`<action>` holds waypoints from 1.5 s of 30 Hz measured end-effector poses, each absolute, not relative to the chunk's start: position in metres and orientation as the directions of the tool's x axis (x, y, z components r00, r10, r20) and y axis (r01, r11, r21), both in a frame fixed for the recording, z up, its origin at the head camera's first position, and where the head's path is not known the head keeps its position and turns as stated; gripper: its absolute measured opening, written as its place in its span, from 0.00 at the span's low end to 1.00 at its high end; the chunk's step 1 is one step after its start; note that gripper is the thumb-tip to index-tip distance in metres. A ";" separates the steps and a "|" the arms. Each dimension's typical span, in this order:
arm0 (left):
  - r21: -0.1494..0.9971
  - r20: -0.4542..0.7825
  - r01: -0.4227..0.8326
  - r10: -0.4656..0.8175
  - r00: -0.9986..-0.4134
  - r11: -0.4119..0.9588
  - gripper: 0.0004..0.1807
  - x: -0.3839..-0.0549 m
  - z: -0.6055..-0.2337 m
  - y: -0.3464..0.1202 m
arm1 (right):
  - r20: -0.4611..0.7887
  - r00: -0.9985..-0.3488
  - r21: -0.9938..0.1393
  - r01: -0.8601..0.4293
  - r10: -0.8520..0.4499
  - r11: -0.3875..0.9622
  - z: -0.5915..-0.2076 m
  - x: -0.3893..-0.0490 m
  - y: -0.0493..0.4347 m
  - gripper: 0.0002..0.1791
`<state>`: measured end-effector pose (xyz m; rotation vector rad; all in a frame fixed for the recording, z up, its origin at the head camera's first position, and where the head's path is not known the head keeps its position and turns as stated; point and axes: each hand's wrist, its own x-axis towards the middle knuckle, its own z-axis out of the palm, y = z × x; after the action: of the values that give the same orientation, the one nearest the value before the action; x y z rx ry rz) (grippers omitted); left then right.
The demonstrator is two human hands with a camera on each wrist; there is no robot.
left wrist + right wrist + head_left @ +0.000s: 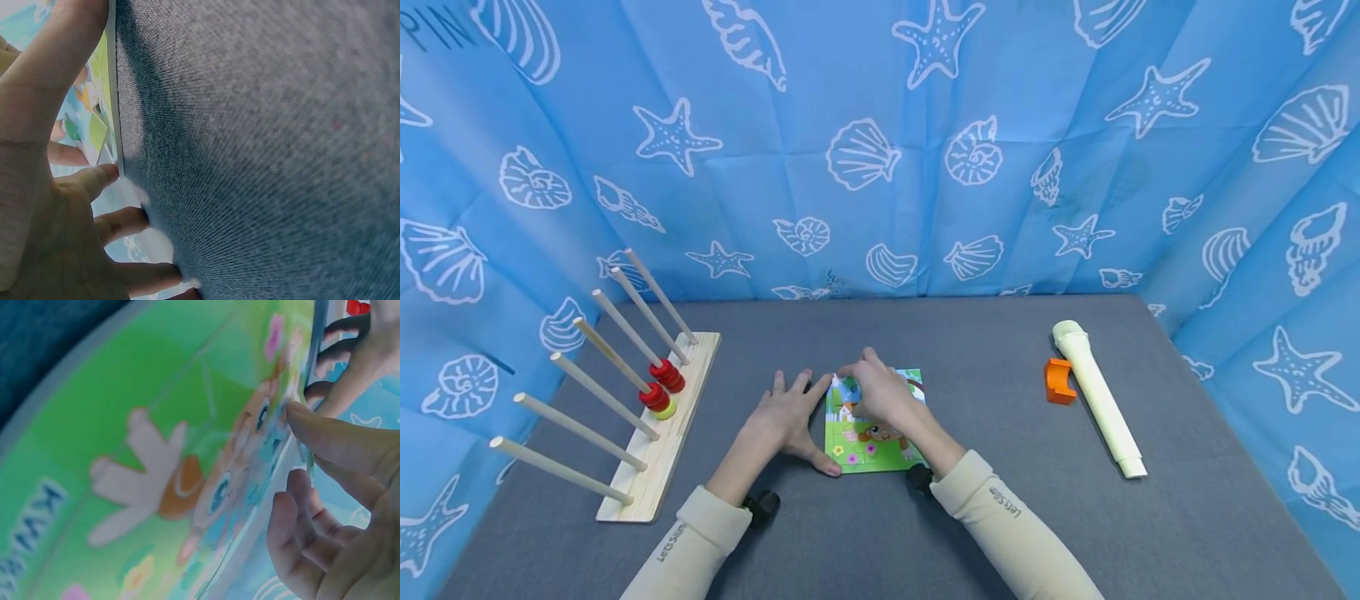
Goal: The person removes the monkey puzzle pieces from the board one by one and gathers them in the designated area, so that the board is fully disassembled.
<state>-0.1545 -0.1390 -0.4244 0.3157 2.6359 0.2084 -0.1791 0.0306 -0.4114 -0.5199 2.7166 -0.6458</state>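
A square jigsaw puzzle (861,460) with a cartoon picture on green lies flat on the table. My left hand (784,422) has its fingers spread at the puzzle's left side, with the thumb at the lower left corner and the index finger near the upper left one. Over the puzzle's upper part, my right hand (883,393) pinches a puzzle piece (98,131) between thumb and index finger. That piece stands tilted up from the board in the left wrist view. In the head view the right hand hides it and some of the picture.
On the left stands a wooden peg rack (658,467) with red rings (667,375) and a yellow ring (666,410) on its pegs. A cream microphone-shaped stick (1101,400) and an orange curved block (1059,382) lie at the right. Behind the grey table hangs a blue curtain (820,208).
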 end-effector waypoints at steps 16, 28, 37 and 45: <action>0.204 -0.438 0.186 0.260 -0.861 0.961 0.76 -0.155 -0.424 -0.139 | -0.102 -0.889 -0.433 -0.365 -0.447 0.824 -0.414 -0.178 0.036 0.26; 0.210 -0.434 0.196 0.271 -0.859 0.958 0.76 -0.157 -0.425 -0.139 | -0.126 -0.922 -0.438 -0.280 -0.367 0.855 -0.399 -0.191 0.066 0.27; 0.220 -0.419 0.194 0.272 -0.866 0.956 0.77 -0.155 -0.425 -0.139 | -0.115 -0.934 -0.399 -0.268 -0.338 0.877 -0.395 -0.204 0.102 0.27; 0.226 -0.423 0.196 0.278 -0.862 0.954 0.77 -0.154 -0.425 -0.140 | -0.157 -0.939 -0.379 -0.228 -0.306 0.897 -0.399 -0.215 0.132 0.26</action>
<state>-0.1544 -0.1396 -0.4245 0.3393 2.6416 0.2419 -0.2154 0.1319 -0.3987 -0.4061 2.8503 -0.5323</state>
